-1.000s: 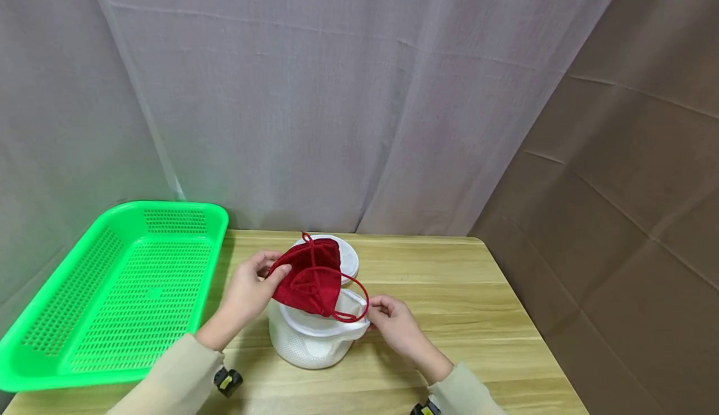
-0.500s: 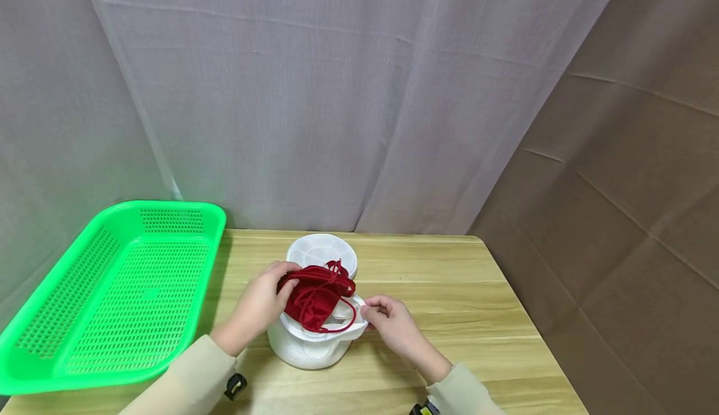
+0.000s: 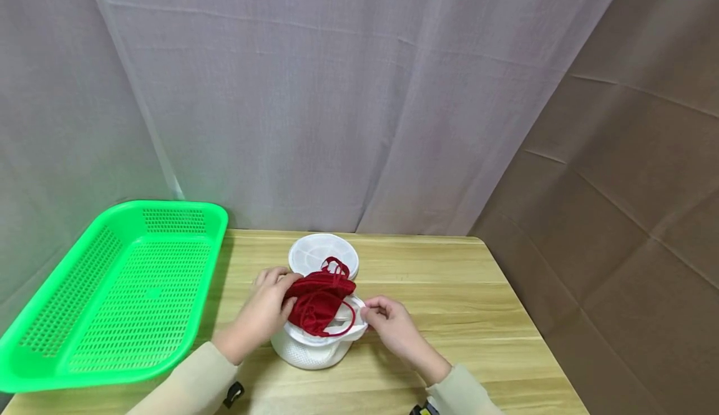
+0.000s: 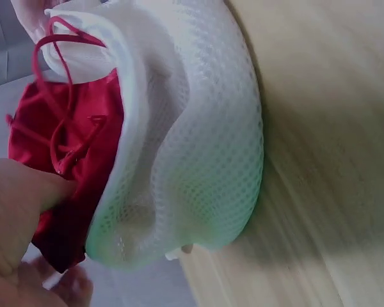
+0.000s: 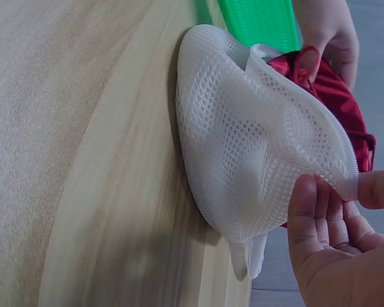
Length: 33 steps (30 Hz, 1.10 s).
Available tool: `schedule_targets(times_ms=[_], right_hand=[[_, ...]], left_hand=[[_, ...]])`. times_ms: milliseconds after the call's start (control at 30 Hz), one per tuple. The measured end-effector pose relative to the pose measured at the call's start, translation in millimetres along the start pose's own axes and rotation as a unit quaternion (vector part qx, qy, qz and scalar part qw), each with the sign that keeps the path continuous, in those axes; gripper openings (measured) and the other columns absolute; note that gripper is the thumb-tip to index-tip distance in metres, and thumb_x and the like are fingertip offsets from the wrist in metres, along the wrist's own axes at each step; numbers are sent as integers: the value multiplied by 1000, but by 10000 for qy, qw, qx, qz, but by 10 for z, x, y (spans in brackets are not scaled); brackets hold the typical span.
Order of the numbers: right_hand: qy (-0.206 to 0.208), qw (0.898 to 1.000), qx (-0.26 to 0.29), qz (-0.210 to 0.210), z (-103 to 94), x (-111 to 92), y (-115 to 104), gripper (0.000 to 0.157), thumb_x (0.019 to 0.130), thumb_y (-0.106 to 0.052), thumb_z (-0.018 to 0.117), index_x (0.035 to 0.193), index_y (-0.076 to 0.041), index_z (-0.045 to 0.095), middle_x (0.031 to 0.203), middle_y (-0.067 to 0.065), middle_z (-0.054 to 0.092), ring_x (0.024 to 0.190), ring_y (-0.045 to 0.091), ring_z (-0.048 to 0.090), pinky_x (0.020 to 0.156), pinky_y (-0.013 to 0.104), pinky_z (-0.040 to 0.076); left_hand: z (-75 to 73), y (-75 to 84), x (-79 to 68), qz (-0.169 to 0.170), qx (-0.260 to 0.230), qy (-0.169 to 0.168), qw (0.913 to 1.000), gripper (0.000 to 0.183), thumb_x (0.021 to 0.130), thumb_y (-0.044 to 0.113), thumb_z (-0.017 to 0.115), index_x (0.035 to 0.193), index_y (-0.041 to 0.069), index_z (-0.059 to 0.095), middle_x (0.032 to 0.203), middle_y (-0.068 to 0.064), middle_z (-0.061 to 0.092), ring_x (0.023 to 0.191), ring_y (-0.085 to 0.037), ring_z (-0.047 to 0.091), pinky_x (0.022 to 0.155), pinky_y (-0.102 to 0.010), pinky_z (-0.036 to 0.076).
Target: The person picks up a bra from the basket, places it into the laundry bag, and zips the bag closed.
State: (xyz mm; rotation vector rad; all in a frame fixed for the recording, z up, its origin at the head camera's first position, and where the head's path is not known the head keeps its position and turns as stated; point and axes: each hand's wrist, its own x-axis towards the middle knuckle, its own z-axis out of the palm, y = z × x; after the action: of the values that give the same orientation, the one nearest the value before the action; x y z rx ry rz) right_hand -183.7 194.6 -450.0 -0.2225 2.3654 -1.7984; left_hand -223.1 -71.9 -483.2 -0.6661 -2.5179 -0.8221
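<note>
A white mesh laundry bag [image 4: 211,128], round and zip-edged, stands upright on the table with its mouth open. Its round white lid [image 3: 317,254] is folded back behind the mouth. My left hand [image 3: 268,306] grips a red satin bra [image 3: 319,312], thumb on top and fingers behind, at the bag's left rim. The folded bra lies partly inside the mouth, and its thin straps [image 4: 51,70] loop over the rim. At the other side my right hand [image 3: 393,327] pinches the bag's rim between thumb and fingers, as the right wrist view shows.
A large green plastic basket [image 3: 210,278] with perforated walls stands on the left of the wooden table [image 3: 449,315]. A grey curtain [image 3: 314,122] hangs behind the table, and a brown cloth wall [image 3: 629,246] rises at the right.
My left hand has lowered the red bra from above the bag into its mouth, moving slightly right and toward me. The lid now shows more fully. My right hand keeps its hold on the rim.
</note>
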Motion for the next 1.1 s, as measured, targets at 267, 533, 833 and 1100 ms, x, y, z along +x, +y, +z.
schedule_targets(times_ms=[267,533,833,1100], right_hand=[[0,10000,7,-5,-12,-8,14,19,94,0,55,106,13,59,93,18,64,85,27,63,78,39,55],[-17,10000,-21,7,-11,-23,-8,18,94,0,55,106,13,60,92,17,63,84,26,62,80,45,53],[-1,9999,-104,-69,-11,91,258,21,95,-5,57,108,9,61,92,12,64,83,22,62,78,42,54],[153,9997,-134,-149,-10,112,292,19,94,-8,59,105,7,62,89,11,64,80,19,62,75,36,55]], left_hand=[[-36,-17,-80,-1158,-475,-138,9920,58,77,11,78,129,2,55,113,-21,46,105,-38,42,88,-48,40],[-22,3,-82,-1883,-702,-642,9775,59,81,14,75,133,2,49,104,-21,45,84,-29,53,79,-46,48],[114,64,-107,-1858,-950,-505,9767,52,79,3,71,127,1,52,106,-21,45,85,-31,58,83,-47,50],[36,109,-42,-1804,-1387,-64,9737,47,76,-6,63,121,4,57,107,-16,44,88,-30,57,83,-45,49]])
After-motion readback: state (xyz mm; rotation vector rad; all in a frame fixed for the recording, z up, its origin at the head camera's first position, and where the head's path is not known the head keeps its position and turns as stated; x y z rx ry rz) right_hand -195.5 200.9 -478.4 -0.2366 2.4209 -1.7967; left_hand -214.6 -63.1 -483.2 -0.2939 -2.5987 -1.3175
